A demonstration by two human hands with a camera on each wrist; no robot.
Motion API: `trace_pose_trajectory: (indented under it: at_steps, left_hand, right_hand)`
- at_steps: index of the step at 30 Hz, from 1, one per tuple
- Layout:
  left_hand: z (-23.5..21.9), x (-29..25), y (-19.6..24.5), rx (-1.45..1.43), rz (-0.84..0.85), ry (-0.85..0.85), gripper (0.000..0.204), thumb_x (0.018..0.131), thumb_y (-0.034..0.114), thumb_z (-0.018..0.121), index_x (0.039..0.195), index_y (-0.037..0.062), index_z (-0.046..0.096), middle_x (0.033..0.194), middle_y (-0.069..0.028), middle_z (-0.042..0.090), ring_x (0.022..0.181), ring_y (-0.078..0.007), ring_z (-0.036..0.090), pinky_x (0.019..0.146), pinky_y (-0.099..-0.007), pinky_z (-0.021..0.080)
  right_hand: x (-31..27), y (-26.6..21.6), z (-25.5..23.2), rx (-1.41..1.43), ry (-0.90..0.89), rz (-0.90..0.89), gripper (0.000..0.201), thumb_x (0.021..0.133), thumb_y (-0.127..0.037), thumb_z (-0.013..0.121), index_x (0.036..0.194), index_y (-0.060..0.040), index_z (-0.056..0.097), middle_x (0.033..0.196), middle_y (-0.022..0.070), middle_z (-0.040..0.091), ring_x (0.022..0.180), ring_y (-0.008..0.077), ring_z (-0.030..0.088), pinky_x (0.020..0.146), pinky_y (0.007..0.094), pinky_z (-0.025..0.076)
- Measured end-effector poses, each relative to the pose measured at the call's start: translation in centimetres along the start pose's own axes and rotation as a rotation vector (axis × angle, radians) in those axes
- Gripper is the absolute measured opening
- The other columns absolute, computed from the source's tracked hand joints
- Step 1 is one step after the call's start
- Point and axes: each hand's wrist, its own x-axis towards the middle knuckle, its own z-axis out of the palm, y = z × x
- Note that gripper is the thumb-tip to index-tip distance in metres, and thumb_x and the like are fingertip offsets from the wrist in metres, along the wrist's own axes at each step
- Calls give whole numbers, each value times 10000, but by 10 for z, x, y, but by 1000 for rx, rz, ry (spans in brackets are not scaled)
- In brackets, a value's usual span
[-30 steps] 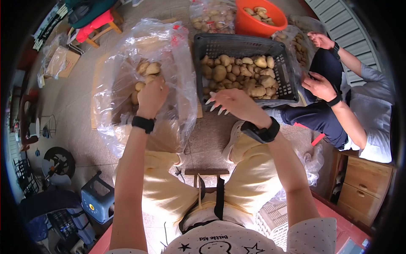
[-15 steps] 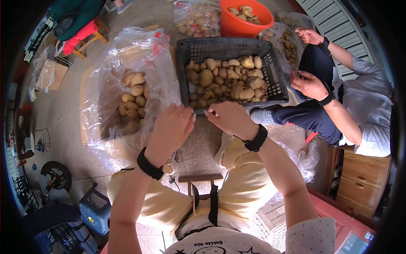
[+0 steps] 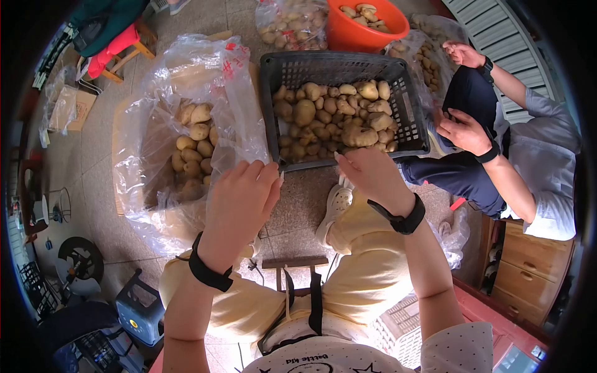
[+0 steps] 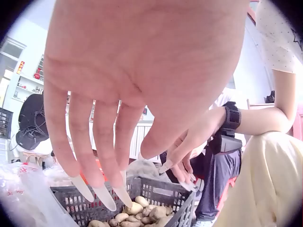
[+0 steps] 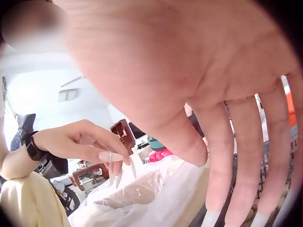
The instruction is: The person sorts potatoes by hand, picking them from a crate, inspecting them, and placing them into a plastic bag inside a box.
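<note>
My left hand [image 3: 241, 202] hovers over the near right side of the clear plastic bag [image 3: 233, 127] that lines a cardboard box. Its fingers hang relaxed and the palm is bare in the left wrist view. Inside that bag lies a pile of potatoes [image 3: 191, 155]. At the near rim of the black plastic crate [image 3: 323, 65] is my right hand [image 3: 376, 177], its loosely extended fingers [image 5: 246, 142] holding nothing. More potatoes [image 3: 357, 133] of mixed sizes, some knobbly, lie across the crate's floor.
An orange bucket [image 3: 357, 37] and a bag of potatoes [image 3: 292, 28] stand behind the crate. To the right sits another person [image 3: 535, 155], hands raised. A blue stool [image 3: 140, 311] stands at lower left, a wooden drawer cabinet [image 3: 528, 267] at right.
My left hand has come out of the lined box, away from the potatoes there, and back toward me. My right hand shifted left, then right again along the crate's near side.
</note>
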Motion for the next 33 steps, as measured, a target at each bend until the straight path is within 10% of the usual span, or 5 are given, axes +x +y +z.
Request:
trace_pose_trajectory:
  at_steps: [13,33]
  left_hand:
    - [8,-6,10,-9,-12,-190,185,855,165,608,991,39,604,806,-83,596,794,-256,591,694,-385,480]
    - [4,-1,12,-41,-34,-73,219,851,148,612,1043,43,601,913,-82,608,872,-262,586,740,-380,496]
  right_hand:
    - [-11,-19,4,-55,-317,-131,395,885,-319,559,630,-28,640,615,174,605,646,362,620,627,451,504]
    - [-9,-28,35,-91,-268,-268,292,886,-264,553,701,-46,613,672,143,609,675,340,598,653,432,478]
